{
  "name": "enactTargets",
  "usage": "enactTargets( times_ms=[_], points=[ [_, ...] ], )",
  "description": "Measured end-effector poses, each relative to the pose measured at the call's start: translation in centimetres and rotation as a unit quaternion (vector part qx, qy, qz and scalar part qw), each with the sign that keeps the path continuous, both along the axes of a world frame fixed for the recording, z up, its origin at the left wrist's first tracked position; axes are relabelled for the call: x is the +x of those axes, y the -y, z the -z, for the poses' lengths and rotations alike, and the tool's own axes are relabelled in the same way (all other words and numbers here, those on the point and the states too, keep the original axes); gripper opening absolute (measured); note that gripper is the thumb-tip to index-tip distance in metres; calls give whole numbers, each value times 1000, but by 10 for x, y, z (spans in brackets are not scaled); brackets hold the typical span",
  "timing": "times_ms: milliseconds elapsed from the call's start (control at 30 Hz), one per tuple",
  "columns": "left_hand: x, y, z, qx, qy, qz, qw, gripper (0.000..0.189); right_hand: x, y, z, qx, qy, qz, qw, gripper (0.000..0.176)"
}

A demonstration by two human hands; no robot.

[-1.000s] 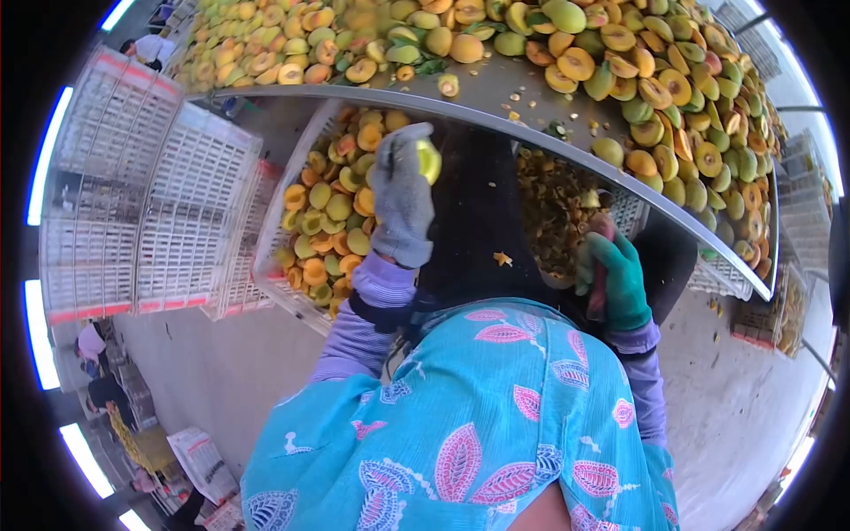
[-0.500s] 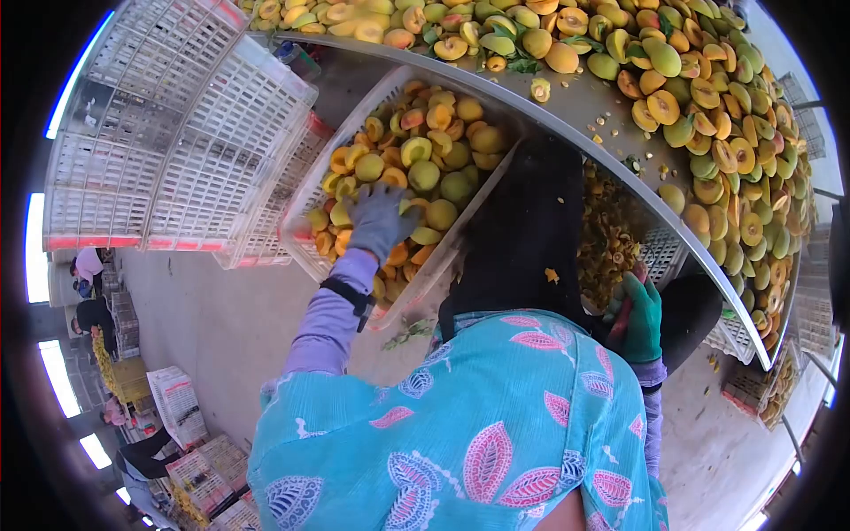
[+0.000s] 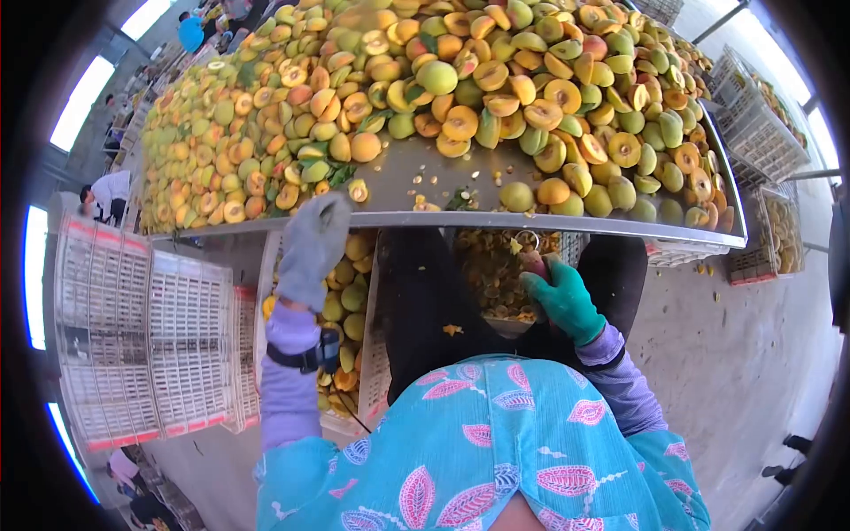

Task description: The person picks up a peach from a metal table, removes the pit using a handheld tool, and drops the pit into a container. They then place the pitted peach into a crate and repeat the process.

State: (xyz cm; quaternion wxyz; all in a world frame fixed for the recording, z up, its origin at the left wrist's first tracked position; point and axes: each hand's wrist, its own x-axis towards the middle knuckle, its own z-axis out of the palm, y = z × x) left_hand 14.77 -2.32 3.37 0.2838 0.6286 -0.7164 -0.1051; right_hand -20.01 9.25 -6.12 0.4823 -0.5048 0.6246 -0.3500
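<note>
My left hand point(image 3: 313, 252), in a grey glove, is raised at the front edge of the metal table point(image 3: 390, 186). Its fingers stretch toward the table top and I see nothing in them. Below it stands a white crate point(image 3: 374, 372) of yellow-green, apricot-like fruit point(image 3: 352, 296), partly hidden by my arm. My right hand point(image 3: 567, 301), gloved in green, grips a red-handled tool with a metal ring point(image 3: 529, 241) at its tip. The ring is over a container of brownish-yellow scraps point(image 3: 496, 279) between my knees. Halved and whole fruit point(image 3: 460, 124) is heaped on the table.
Stacked white crates point(image 3: 146, 327) stand at the left. More crates point(image 3: 753, 115) are at the far right, one with fruit point(image 3: 784, 234) in it. People point(image 3: 111, 195) are at the far left. The table's metal rim point(image 3: 549, 223) runs above my legs.
My left hand has left the fruit in the crate and risen to the table's edge. My view has turned toward the table. The right hand still grips the ring tool.
</note>
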Motion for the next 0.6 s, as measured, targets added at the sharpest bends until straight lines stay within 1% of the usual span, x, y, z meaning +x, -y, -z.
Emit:
enactTargets(
  times_ms=[33,67,100,133,167,200,267,300,367,400,433,467,500,533,567,600],
  points=[
    [-33,35,5,18,-83,23,996,28,0,0,-12,-14,15,11,1000,28],
    [-68,71,0,65,-56,15,996,30,-2,-3,-15,-20,12,27,999,28],
    [-97,105,9,64,-14,19,998,36,-4,-7,-16,-24,7,44,999,28],
    [-125,124,24,5,26,42,999,39,-6,-11,-17,-27,1,60,998,28],
    [-149,140,43,-55,64,64,994,43,-7,-13,-22,3,3,78,997,28],
    [-169,145,46,-16,96,101,990,51,-9,-11,-27,-30,-4,83,996,28],
    [-176,149,46,45,122,82,988,51,-9,-3,-34,-93,-15,89,992,28],
    [-170,145,45,33,118,120,985,49,-9,7,-33,-125,-66,79,987,30],
    [-146,135,40,9,110,186,976,44,4,28,-48,-183,-96,93,974,31],
    [-141,122,33,80,-56,170,981,41,14,41,-54,-214,-109,97,966,31],
    [-134,102,24,147,-219,145,953,38,26,55,-54,-249,-83,72,962,30],
    [-125,83,21,206,-378,112,896,34,40,66,-55,-282,-57,46,957,29],
    [-117,67,27,196,-453,150,857,31,53,71,-56,-316,-32,19,948,28],
    [-113,49,26,190,-524,188,808,28,63,71,-55,-289,-41,3,957,27],
    [-118,34,24,248,-619,153,730,27,72,71,-53,-262,-52,-10,964,25],
    [-126,23,22,302,-702,117,634,26,77,69,-50,-233,-66,-21,970,23]
  ],
)
